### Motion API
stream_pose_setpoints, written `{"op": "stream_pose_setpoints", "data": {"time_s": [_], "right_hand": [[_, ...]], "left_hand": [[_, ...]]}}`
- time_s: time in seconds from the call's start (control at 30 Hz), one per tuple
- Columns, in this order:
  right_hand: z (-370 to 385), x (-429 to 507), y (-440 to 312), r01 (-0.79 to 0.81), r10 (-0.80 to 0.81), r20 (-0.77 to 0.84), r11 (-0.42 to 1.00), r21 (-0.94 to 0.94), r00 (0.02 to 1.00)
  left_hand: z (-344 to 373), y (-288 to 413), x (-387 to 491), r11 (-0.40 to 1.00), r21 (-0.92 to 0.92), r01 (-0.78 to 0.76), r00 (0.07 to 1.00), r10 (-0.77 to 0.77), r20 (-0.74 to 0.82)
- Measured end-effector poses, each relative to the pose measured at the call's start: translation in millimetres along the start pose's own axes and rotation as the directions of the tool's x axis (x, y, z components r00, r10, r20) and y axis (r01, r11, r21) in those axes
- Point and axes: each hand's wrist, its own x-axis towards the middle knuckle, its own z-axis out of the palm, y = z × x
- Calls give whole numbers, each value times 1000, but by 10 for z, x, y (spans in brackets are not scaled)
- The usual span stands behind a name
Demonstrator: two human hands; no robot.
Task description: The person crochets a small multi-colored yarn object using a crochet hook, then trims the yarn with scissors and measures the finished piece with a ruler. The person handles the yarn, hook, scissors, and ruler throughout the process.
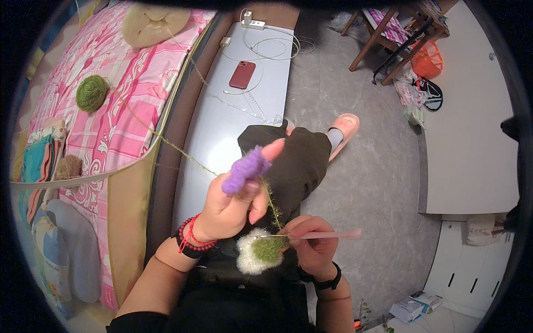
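My left hand (233,204) is raised over my lap, its index finger extended in a purple knitted finger sleeve (246,170). Green fuzzy yarn (183,154) runs into this hand from the left and comes out down to a small crocheted piece (267,252), green in the middle with a white scalloped border. My right hand (313,245) grips a crochet hook (333,234) with a pink handle, its metal tip pointing left across the top of the piece. The right fingertips meet the piece's right edge and partly hide where yarn and hook join.
A green yarn ball (92,93) and a brown one (69,167) lie on the pink bed (137,89). On the white surface (200,137) are a red phone (242,75), a clear ruler (253,105), charging cables and a power strip (252,24). A wooden chair (374,41) stands far right.
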Motion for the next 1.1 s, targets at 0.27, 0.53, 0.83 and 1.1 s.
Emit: {"op": "stream_pose_setpoints", "data": {"time_s": [0.27,0.53,0.83,1.1], "right_hand": [[15,51,49,143,-169,-189,979,-144,967],[60,73,27,343,-495,-196,789,-510,847],[-46,81,-14,536,-644,258,281,-796,720],[-79,220,44,596,-648,11,694,-404,761]], "left_hand": [[75,-40,-165,983,161,-82,995,89,-36],[171,-125,-139,884,327,-334,942,321,94],[298,-10,-172,995,-44,90,991,-94,-99],[190,165,-68,753,-473,458,886,-430,173]]}}
